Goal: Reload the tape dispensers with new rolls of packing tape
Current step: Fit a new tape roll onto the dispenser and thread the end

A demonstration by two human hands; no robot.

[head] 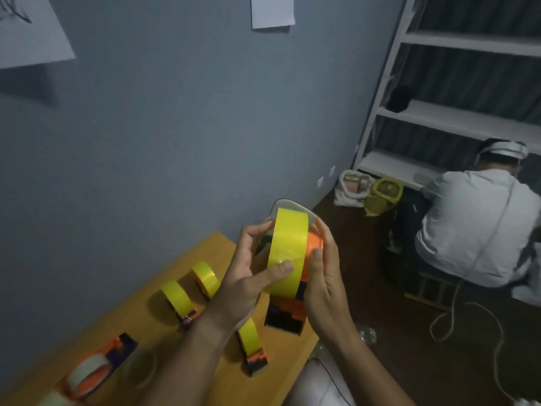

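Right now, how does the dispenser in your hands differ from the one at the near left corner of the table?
The held dispenser carries a bright yellow roll; the corner dispenser carries a pale, whitish one. The held dispenser is up in the air, gripped by the left hand and right hand; the corner dispenser lies untouched on the wooden table. Both have orange and dark bodies.

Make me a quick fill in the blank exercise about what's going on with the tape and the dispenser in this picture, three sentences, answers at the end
1. Both hands hold up a tape dispenser carrying a roll of tape coloured ____.
2. The thumb pressing on the outer face of that roll belongs to the ____ hand.
3. The right hand touches the dispenser's round hub, whose colour is ____.

Missing words: yellow; left; orange
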